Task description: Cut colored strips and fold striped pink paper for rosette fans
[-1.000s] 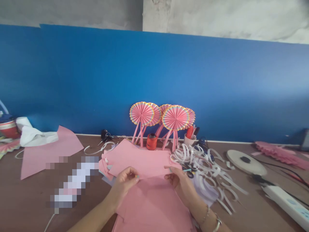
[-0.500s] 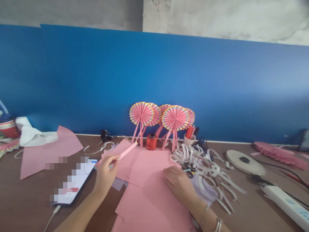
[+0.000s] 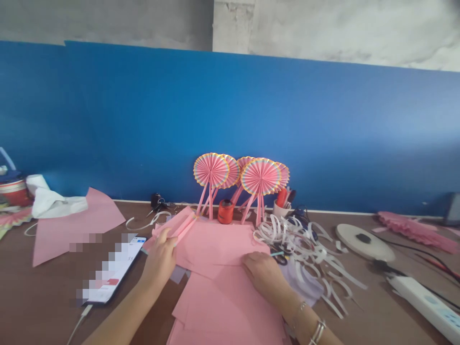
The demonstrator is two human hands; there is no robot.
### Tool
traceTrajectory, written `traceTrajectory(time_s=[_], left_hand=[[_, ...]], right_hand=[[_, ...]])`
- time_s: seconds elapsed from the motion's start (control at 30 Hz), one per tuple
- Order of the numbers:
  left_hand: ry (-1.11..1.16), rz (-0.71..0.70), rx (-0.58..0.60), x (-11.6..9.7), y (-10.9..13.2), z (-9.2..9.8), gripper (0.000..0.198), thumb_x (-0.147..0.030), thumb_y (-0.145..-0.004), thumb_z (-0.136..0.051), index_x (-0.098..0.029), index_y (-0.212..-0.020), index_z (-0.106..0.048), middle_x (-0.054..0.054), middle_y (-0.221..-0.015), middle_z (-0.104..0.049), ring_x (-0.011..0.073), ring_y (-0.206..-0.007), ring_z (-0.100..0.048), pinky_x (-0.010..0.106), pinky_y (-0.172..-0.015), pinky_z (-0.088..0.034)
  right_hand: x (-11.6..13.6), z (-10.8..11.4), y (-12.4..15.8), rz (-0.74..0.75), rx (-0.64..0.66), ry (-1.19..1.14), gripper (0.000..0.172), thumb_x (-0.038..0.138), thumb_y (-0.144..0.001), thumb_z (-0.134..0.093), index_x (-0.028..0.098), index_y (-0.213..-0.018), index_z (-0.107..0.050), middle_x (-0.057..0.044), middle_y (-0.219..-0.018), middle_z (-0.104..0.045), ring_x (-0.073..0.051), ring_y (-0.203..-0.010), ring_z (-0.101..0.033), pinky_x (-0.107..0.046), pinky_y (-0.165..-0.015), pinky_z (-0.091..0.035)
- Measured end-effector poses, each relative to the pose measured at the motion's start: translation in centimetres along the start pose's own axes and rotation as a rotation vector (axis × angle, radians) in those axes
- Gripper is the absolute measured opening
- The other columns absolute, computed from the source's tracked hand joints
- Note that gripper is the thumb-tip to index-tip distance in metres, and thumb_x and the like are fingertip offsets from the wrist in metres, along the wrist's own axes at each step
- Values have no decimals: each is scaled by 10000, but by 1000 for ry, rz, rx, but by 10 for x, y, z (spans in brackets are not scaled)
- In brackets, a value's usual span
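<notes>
A narrow pleated strip of pink paper is in my left hand, its fingers closed round the near end. The strip slants away to the right, low over other pink paper at the left side of the stack. My right hand lies on the right edge of the pink paper sheets, fingers resting on the surface and nothing visible in them. Beyond both hands, several round pleated paper fans on pink sticks lean against the blue panel. A small red container stands before them.
A heap of curled white strips lies right of the sheets, near a cup with tools. Farther right are a round white device and a power strip. At left sit a phone and a pink sheet.
My left hand has lowered the paper strip and turned it, so it now lies close to the pink paper. My right hand has stayed nearly still on the sheets.
</notes>
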State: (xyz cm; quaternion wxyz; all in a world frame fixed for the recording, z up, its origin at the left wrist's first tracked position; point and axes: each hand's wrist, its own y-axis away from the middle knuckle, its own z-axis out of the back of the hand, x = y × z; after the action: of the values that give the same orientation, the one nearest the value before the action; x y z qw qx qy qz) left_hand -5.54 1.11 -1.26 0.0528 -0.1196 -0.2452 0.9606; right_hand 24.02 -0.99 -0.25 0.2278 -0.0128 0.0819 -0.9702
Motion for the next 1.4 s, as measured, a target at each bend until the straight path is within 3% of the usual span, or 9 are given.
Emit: traceTrajectory(time_s=[0.3, 0.47, 0.63, 0.77, 0.93, 1.03, 1.1, 1.2, 1.4], left_hand=[[-182, 68, -11, -2, 2, 6, 299, -146, -792, -447, -208, -984, -668, 116, -1143, -577, 303, -1085, -501, 439, -865, -404], [-217, 57, -26, -1, 3, 6, 279, -166, -833, -425, -216, -923, -685, 113, -1126, -592, 305, -1107, -474, 463, -909, -366], [-193, 46, -109, -2, 3, 1, 320, -167, -843, -399, -171, -1041, -650, 155, -1279, -494, 353, -1234, -361, 524, -971, -308], [53, -149, -88, -12, 6, 6, 347, -258, -871, -406, -201, -1157, -594, 128, -1303, -486, 318, -1252, -366, 503, -1013, -301], [318, -545, 269, -36, 22, 12, 626, -487, -767, -601, -240, -1322, -451, 112, -1344, -496, 300, -1248, -419, 451, -1030, -341], [298, -633, 322, -46, 28, 9, 384, -304, -855, -513, -246, -1233, -539, 80, -1254, -588, 256, -1157, -529, 435, -964, -429], [255, -630, 309, -49, 29, 6, 345, -138, -863, -411, -229, -1131, -609, 60, -1148, -658, 220, -1059, -603, 389, -894, -491], [232, -588, 265, -47, 28, 4, 390, -76, -826, -367, -200, -1088, -629, 57, -1064, -696, 202, -970, -651, 346, -830, -532], [257, -513, 118, -44, 28, 5, 394, -104, -826, -348, -187, -1103, -616, 59, -955, -725, 193, -820, -693, 310, -702, -572]], right_hand=[[-7, -8, 3, -4, -127, -74, 440, 40, -740, -433, 186, -1110, -622, -83, -909, -704, -205, -824, -625, -290, -706, -408], [-9, -6, 4, -52, -299, -191, 374, 34, -753, -420, 185, -1002, -655, -76, -881, -676, -205, -815, -600, -313, -746, -403], [1, 1, 7, 55, -261, -263, 243, 53, -787, -459, 192, -835, -653, -53, -809, -634, -186, -809, -563, -300, -761, -382], [9, 3, 13, 136, -154, -293, 208, 95, -836, -460, 187, -824, -646, -45, -798, -612, -169, -778, -542, -278, -721, -385], [16, 6, 18, 210, -106, -360, 224, 121, -870, -440, 190, -816, -646, -39, -794, -608, -158, -784, -539, -268, -720, -397], [15, 10, 18, 208, -102, -450, 213, 178, -873, -456, 188, -788, -651, -45, -779, -630, -163, -772, -558, -277, -719, -420], [11, 10, 17, 155, -92, -568, 232, 259, -891, -446, 190, -867, -666, -62, -850, -665, -175, -820, -589, -291, -758, -446], [-2, 2, 13, -65, -132, -743, 370, 355, -923, -354, 172, -1091, -629, -112, -1080, -663, -216, -1013, -591, -355, -902, -438], [-30, -27, 2, -380, -303, -790, 470, 458, -877, -346, 142, -1076, -631, -158, -1133, -644, -282, -1092, -567, -433, -966, -409]])
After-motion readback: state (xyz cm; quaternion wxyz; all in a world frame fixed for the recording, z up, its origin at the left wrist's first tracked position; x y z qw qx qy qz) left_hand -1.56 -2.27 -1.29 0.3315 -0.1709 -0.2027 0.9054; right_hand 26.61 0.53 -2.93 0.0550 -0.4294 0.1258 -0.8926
